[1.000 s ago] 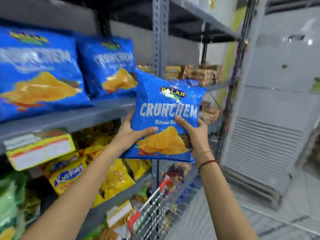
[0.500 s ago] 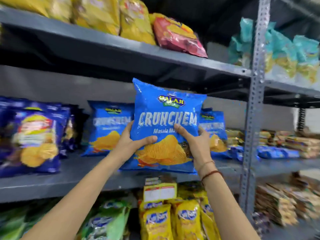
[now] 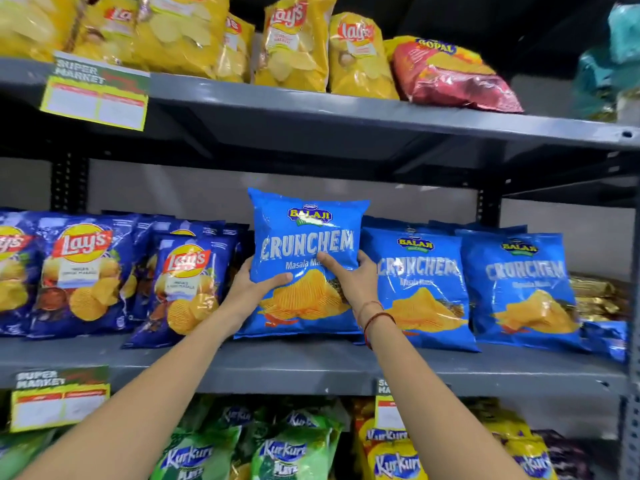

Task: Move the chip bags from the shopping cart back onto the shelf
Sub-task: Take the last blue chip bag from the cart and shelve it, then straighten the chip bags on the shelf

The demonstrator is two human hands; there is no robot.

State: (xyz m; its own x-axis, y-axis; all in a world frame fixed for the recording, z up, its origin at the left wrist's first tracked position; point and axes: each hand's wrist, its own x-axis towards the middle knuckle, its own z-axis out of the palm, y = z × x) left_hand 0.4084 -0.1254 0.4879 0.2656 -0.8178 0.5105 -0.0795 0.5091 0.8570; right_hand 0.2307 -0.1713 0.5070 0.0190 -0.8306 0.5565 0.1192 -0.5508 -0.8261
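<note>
Two hands, left hand (image 3: 254, 285) and right hand (image 3: 353, 278), fingers closed around a blue Crunchem bag (image 3: 304, 237), hold it upright on the grey shelf (image 3: 311, 367), just left of two matching bags (image 3: 419, 285).

Both arms outstretched — left hand (image 3: 254, 287) and right hand (image 3: 356, 280) each in a closed grip.

I can't read the end of the flavour line on the Crunchem bag (image 3: 304, 258); my right hand (image 3: 353, 278) covers it, and my left hand (image 3: 256, 282) hides the bag's left edge. Price tags (image 3: 95, 98) are too blurred to read. The teal packs (image 3: 620, 46) and leftmost Lay's bag (image 3: 14, 271) are cut off by the frame
</note>
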